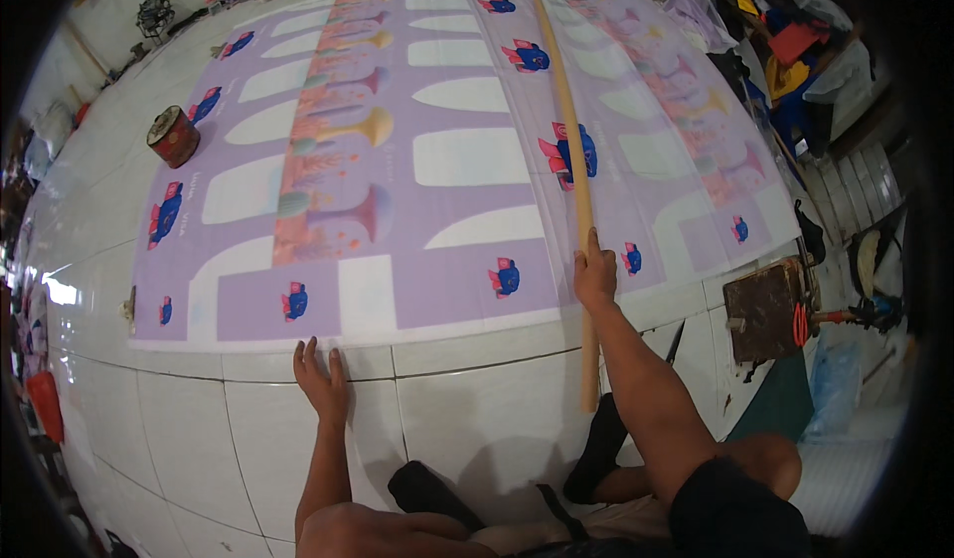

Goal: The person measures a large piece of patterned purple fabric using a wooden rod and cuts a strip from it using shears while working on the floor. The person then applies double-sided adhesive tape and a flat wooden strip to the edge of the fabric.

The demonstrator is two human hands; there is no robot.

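Note:
A large purple printed sheet (pixel 457 305) with white shapes and small blue-and-red figures is spread over the tiled floor. Its right part looks like a thin, see-through layer lying over print. Across that part runs a long tan pole (pixel 563 111), from the far edge to past the near edge. My right hand (pixel 596 278) grips the pole close to its near end, with a finger stretched along it. At the sheet's near edge, left of the middle, my left hand (pixel 323 384) has its fingers spread, the tips at the border and nothing held.
A red can (pixel 173 137) stands on the sheet's left side. Right of the sheet are a worn brown box (pixel 767 310) and a heap of coloured cloth and plastic (pixel 795 46). A dark pointed tool (pixel 677 341) lies near my right forearm. A small fan (pixel 154 14) stands far left.

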